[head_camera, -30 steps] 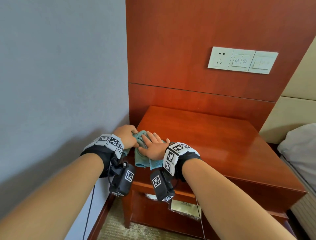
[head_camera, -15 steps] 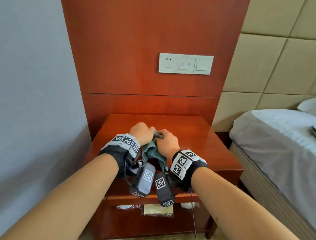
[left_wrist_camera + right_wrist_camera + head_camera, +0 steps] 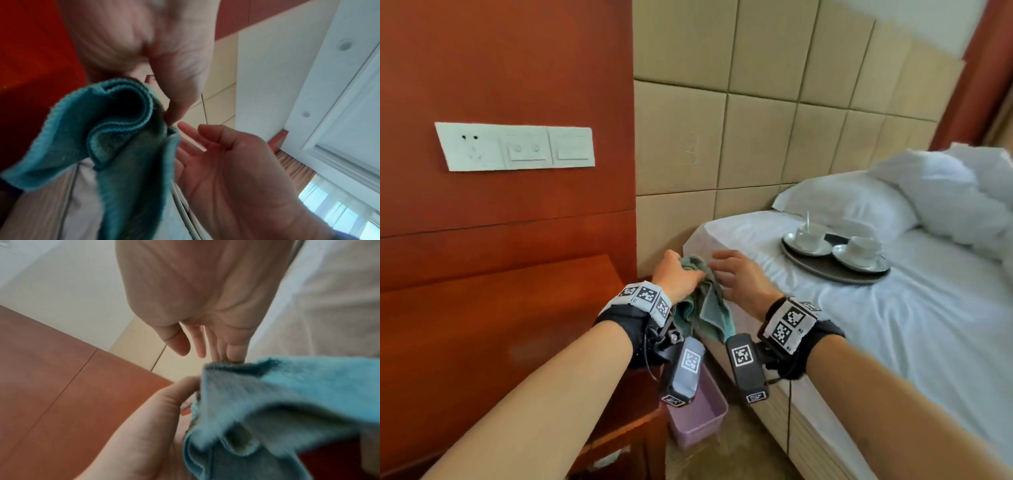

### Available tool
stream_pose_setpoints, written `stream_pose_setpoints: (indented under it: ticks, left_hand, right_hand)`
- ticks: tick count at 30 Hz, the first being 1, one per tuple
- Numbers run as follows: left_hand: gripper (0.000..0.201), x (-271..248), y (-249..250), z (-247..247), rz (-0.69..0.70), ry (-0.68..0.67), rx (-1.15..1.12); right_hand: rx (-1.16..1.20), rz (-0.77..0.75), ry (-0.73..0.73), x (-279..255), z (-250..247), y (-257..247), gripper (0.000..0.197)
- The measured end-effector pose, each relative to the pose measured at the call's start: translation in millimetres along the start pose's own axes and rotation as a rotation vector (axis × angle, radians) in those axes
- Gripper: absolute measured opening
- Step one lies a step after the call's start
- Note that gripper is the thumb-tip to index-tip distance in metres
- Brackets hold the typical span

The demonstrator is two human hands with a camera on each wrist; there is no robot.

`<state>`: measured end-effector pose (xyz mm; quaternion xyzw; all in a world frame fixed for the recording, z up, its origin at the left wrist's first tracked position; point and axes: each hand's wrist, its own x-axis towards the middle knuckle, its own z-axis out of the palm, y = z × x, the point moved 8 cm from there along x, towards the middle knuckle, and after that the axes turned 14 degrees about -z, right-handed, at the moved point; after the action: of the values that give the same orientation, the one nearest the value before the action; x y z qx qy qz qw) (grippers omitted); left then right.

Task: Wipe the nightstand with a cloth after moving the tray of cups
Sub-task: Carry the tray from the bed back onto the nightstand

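Note:
My left hand pinches a teal cloth that hangs in loose folds in the air, between the nightstand and the bed. In the left wrist view the cloth droops from under the thumb. My right hand hovers just right of the cloth with fingers spread and relaxed, holding nothing; the right wrist view shows its palm open above the cloth. The dark round tray with two white cups on saucers sits on the bed.
A pink plastic bin stands on the floor between nightstand and bed. White bed sheet and pillows fill the right. A white socket and switch panel is on the red wood wall above the nightstand.
Both hands lifted the cloth off the nightstand top and swung right toward the bed. The right hand, which gripped the cloth half a second ago, has let go and opened.

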<state>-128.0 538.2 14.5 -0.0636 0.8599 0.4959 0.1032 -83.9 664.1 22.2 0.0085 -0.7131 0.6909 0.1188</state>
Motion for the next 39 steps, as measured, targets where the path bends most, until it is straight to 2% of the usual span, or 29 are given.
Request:
stream_pose_setpoints:
  ticks: [5,10,13,18,21,24,25,27,29,30,31,32,33,35,37,39]
  left_hand:
    - [0.053,25.2,79.0,92.7,0.159,-0.113,0.09]
    - [0.049,51.3,120.3,166.4,0.174,-0.169,0.122]
    - [0.05,75.9,127.1,193.3,0.143,-0.158,0.117]
    - [0.059,110.3,136.7,222.1,0.095,-0.155,0.12]
    - [0.045,124.1,133.2,237.9,0.057,-0.15,0.178]
    - [0.039,135.1,128.2,245.5,0.029,-0.145,0.205]
    - [0.037,137.1,127.6,247.4,0.018,-0.15,0.21]
    - [0.032,138.0,126.4,248.0,-0.022,-0.157,0.234]
    - [0.037,137.1,125.3,245.4,-0.071,-0.169,0.231]
    - [0.045,134.9,124.9,244.4,-0.09,-0.185,0.214]
    - [0.053,134.1,123.1,243.2,-0.115,-0.197,0.189]
    - [0.058,132.6,121.6,242.4,-0.131,-0.202,0.17]
    - [0.059,131.2,120.4,242.0,-0.14,-0.205,0.161]
    - [0.055,129.9,116.8,242.7,-0.157,-0.211,0.151]
    - [0.056,125.3,115.4,238.8,-0.154,-0.207,0.14]
    - [0.062,122.2,112.5,234.4,-0.168,-0.205,0.134]
  right_hand:
    - [-0.02,0.113,0.17,30.6,-132.5,6.2,0.025]
    - [-0.34,0.29,0.473,29.4,-268.2,38.2,0.044]
    - [-0.135,0.413,0.597,25.0,-310.2,68.5,0.038]
    - [0.083,0.398,0.653,50.0,-328.7,90.2,0.038]
    - [0.148,0.382,0.67,63.8,-326.3,101.5,0.038]
    - [0.189,0.422,0.735,71.0,-331.4,114.4,0.037]
    - [0.146,0.432,0.749,72.5,-334.0,111.8,0.034]
    - [-0.027,0.422,0.666,81.4,-340.2,100.9,0.032]
    - [-0.403,0.48,0.382,93.0,-338.8,103.0,0.025]
    - [-0.307,0.472,0.385,96.2,-344.4,114.7,0.021]
    - [-0.164,0.425,0.456,101.5,-351.3,124.0,0.021]
    - [-0.102,0.397,0.501,106.5,-359.5,134.5,0.031]
    - [-0.122,0.395,0.475,111.9,-362.9,141.4,0.043]
    - [-0.22,0.374,0.449,110.1,-357.4,133.0,0.051]
    - [-0.445,0.36,0.411,102.2,-350.3,110.9,0.04]
    - [-0.769,0.335,0.276,99.4,-337.9,95.0,0.027]
